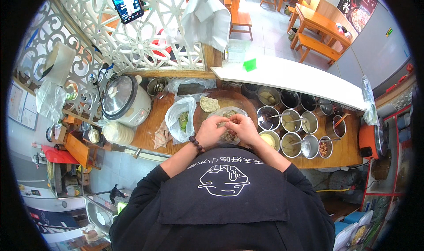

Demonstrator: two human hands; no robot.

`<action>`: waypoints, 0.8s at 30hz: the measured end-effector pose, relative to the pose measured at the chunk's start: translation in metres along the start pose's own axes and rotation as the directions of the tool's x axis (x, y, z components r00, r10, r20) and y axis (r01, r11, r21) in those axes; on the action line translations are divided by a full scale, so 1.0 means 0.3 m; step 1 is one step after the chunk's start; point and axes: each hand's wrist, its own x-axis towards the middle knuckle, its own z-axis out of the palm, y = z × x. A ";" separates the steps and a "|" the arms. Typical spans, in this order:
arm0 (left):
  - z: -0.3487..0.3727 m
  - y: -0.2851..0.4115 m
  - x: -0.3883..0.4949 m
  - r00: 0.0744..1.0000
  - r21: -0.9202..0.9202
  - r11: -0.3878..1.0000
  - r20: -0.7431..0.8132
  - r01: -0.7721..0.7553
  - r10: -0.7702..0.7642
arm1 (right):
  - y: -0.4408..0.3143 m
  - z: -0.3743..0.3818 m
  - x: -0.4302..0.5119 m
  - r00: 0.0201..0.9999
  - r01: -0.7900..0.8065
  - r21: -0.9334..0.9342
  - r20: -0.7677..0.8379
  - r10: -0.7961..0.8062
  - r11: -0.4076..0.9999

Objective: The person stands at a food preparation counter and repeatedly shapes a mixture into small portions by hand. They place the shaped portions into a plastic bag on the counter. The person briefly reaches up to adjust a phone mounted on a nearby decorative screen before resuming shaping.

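Both of my hands meet over a bowl lined with clear plastic, which holds a brownish food mixture. My left hand, with a dark bead bracelet at its wrist, has its thumb and fingertips close together. Its fingertips touch or nearly touch those of my right hand. Whether something small is pinched between them cannot be made out. The bowl stands on a round wooden chopping board. A flat piece of bread lies on the board, beyond my left hand.
Left of the board are a plastic-lined container of greens, a crumpled cloth and a rice cooker. Several metal pots with spoons, one of them with a yellow paste, stand on the right. A white shelf runs behind them.
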 end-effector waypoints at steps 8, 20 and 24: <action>-0.009 -0.010 0.002 0.999 -0.087 0.996 0.045 0.002 0.002 | -0.005 -0.003 -0.007 1.000 -0.013 0.191 0.003 0.012 0.982; 0.001 -0.005 0.004 0.999 -0.083 0.997 0.050 0.010 -0.006 | 0.017 0.021 0.023 0.991 -0.029 0.019 -0.130 0.031 0.999; -0.001 0.023 0.004 0.992 -0.149 0.981 0.036 0.122 -0.118 | 0.037 0.021 0.028 0.992 -0.012 0.078 -0.122 0.022 0.997</action>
